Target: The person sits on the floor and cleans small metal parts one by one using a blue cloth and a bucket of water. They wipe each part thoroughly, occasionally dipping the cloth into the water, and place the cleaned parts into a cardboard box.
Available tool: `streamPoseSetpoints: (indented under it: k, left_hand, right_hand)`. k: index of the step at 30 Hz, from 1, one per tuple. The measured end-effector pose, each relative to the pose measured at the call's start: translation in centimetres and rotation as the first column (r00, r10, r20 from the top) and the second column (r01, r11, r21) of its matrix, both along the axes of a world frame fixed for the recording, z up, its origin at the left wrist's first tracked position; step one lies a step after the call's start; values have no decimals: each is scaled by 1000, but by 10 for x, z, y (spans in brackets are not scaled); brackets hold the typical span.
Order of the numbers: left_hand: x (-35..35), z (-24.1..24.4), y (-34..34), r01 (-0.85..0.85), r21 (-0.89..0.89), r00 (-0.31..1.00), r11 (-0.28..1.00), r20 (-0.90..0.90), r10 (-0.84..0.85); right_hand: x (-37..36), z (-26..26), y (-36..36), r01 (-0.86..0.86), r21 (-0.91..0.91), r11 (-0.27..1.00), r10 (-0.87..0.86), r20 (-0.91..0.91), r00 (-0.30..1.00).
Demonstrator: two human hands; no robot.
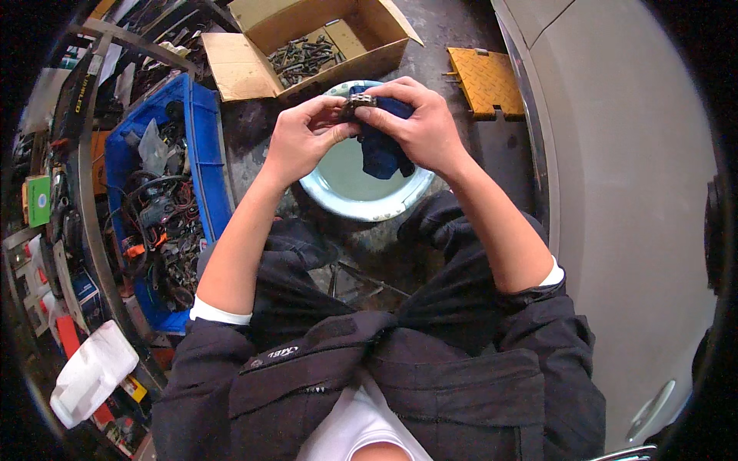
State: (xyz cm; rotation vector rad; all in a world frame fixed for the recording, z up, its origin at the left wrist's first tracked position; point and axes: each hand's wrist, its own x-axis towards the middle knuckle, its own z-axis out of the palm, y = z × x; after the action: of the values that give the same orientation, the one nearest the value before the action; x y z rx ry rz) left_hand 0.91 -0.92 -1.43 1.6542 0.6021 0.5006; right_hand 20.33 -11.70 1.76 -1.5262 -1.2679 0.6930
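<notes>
My left hand (301,137) pinches a small dark metal part (362,100) with bright segments between thumb and fingertips. From the other side, my right hand (425,122) grips the same part with its thumb and index finger. A dark blue cloth (381,154) hangs from my right hand, bunched under the fingers and palm. Below both hands is a round, pale blue-green basin (373,212), which appears to hold cloudy liquid. The cloth's lower end hangs over the basin; whether it touches the liquid I cannot tell.
An open cardboard box (346,75) behind the basin holds many elongated metal parts (305,60). At left stand a blue plastic crate (210,167) of cables and parts and a cluttered metal rack (86,190). A vehicle's panel (622,190) and yellow tread plate (487,80) are at right.
</notes>
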Motion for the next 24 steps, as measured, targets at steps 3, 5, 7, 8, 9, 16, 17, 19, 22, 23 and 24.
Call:
streamPoseSetpoints:
  k: [3, 5, 7, 8, 9, 16, 17, 19, 22, 23, 24]
  left_hand:
    - [0, 4, -1, 1, 45, 1000, 999, -28, 0]
    - [-1, 5, -2, -22, 29, 1000, 999, -12, 22]
    - [0, 5, -3, -37, 29, 999, 999, 1, 37]
    - [0, 4, -5, -41, 36, 999, 999, 8, 41]
    - [1, 4, -6, -46, 44, 999, 998, 15, 46]
    - [1, -2, -8, -222, 33, 972, 974, 91, 219]
    - [2, -3, -8, -231, 3, 967, 973, 113, 229]
    - [3, -4, -8, -240, -62, 957, 969, 155, 247]
    - [2, -1, -7, -240, -192, 940, 952, 198, 277]
    - [1, -1, -6, -239, -234, 933, 942, 211, 290]
    - [1, -2, -6, -230, -254, 933, 940, 218, 287]
  right_hand:
    - [-3, -2, 1, 0, 21, 1000, -1, 65, 998]
    - [-3, -1, 2, -34, 57, 998, 26, 143, 989]
    - [-2, 2, 2, -18, 65, 998, 7, 172, 985]
    - [-2, 2, 2, -10, 68, 998, -3, 186, 983]
    - [-4, 1, 2, 8, 70, 998, -22, 202, 979]
    - [-11, 5, 1, -21, 146, 989, -17, 254, 967]
    - [-10, 5, 0, -41, 150, 988, -1, 267, 964]
    - [-6, 2, -2, -34, 115, 993, -6, 328, 945]
    - [-3, -3, -1, -43, 104, 994, 4, 348, 938]
    - [-3, -3, -1, -50, 107, 993, 10, 343, 939]
    - [-5, -3, -1, 3, 143, 990, -49, 319, 946]
